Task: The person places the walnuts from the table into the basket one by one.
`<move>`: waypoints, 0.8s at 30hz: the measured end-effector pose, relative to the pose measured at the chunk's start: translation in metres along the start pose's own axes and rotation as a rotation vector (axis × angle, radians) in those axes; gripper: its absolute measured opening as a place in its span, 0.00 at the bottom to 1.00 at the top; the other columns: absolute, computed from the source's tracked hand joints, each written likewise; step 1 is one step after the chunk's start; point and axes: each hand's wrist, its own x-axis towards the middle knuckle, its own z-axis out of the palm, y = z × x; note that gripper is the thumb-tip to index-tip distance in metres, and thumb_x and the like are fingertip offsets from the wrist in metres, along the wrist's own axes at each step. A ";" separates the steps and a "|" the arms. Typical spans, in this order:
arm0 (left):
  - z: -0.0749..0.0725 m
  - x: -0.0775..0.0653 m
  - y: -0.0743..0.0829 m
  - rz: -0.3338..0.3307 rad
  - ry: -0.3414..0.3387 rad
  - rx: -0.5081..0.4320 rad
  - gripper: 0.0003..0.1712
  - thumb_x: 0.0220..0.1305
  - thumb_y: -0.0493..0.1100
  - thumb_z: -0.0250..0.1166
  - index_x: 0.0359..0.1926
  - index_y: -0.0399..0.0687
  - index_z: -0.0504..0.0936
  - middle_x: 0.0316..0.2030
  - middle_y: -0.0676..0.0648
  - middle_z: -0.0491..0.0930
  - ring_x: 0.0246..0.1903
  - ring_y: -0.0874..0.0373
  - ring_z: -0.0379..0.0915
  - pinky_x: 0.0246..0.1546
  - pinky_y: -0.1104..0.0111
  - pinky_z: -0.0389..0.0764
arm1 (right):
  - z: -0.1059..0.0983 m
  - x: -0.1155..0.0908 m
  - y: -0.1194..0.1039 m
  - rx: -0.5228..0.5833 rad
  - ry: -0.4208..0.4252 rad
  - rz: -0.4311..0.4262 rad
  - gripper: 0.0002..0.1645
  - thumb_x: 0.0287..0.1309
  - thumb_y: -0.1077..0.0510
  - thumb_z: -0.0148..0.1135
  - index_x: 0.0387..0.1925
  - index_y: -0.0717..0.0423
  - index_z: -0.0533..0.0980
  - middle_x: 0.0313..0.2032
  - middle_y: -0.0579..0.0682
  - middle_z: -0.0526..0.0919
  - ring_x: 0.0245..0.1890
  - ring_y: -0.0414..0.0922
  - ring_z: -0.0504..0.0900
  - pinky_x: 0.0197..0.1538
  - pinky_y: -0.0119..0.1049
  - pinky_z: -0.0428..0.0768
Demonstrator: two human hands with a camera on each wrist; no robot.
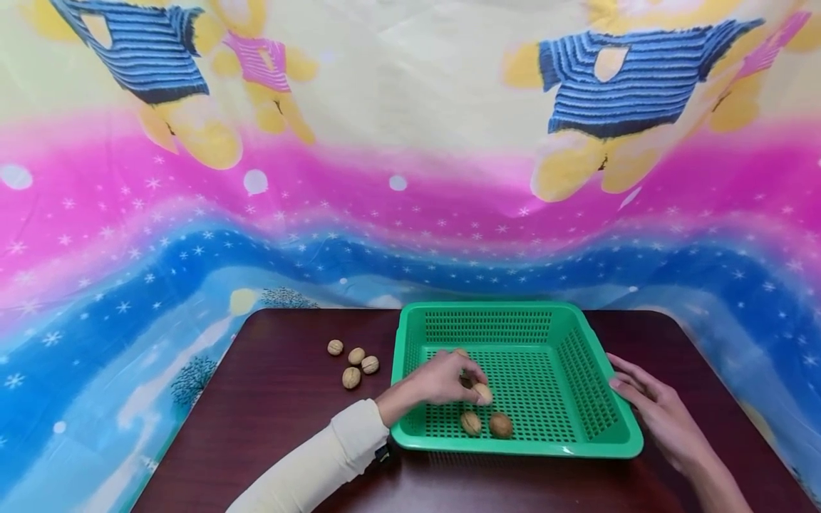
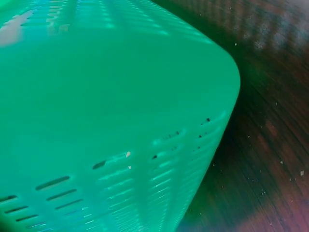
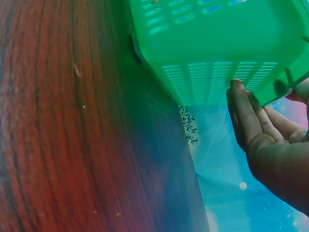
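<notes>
My left hand (image 1: 442, 377) is inside the green plastic basket (image 1: 516, 447), with a walnut (image 1: 482, 394) pinched between thumb and fingers. Below that hand, two more walnuts lie on the basket floor, a lighter one (image 1: 471, 423) and a browner one (image 1: 501, 426). Another walnut is partly hidden behind the hand. At the basket's right side, my right hand (image 1: 661, 413) holds the rim, its thumb at the edge and its fingers (image 3: 248, 116) against the outer slotted wall. In the left wrist view only the basket's outside (image 2: 116, 92) shows, not the hand.
Several walnuts (image 1: 350, 377) sit in a loose group on the dark wooden table (image 1: 269, 420), left of the basket. A printed cloth (image 1: 398, 235) with bears and snowflakes hangs behind the table's far edge.
</notes>
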 end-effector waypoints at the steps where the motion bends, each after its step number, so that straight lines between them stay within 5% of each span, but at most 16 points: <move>1: 0.000 0.000 0.000 -0.002 -0.004 -0.004 0.17 0.69 0.48 0.77 0.56 0.53 0.91 0.45 0.58 0.89 0.41 0.72 0.81 0.41 0.76 0.80 | 0.000 0.000 0.000 -0.001 0.000 0.003 0.41 0.85 0.44 0.50 0.88 0.50 0.49 0.52 0.17 0.79 0.50 0.28 0.87 0.47 0.37 0.88; 16: -0.002 0.001 0.001 0.001 0.022 -0.031 0.16 0.69 0.46 0.77 0.55 0.50 0.91 0.47 0.55 0.87 0.43 0.71 0.80 0.43 0.76 0.80 | -0.001 0.000 0.001 -0.032 0.012 0.001 0.40 0.86 0.46 0.49 0.87 0.52 0.50 0.52 0.18 0.79 0.51 0.24 0.84 0.49 0.28 0.84; 24: -0.009 -0.002 0.005 0.008 0.087 -0.155 0.16 0.69 0.48 0.77 0.56 0.55 0.90 0.46 0.57 0.90 0.34 0.71 0.78 0.37 0.73 0.78 | -0.001 0.000 0.001 -0.030 -0.001 0.015 0.41 0.86 0.45 0.48 0.87 0.52 0.49 0.52 0.17 0.79 0.51 0.24 0.84 0.49 0.29 0.84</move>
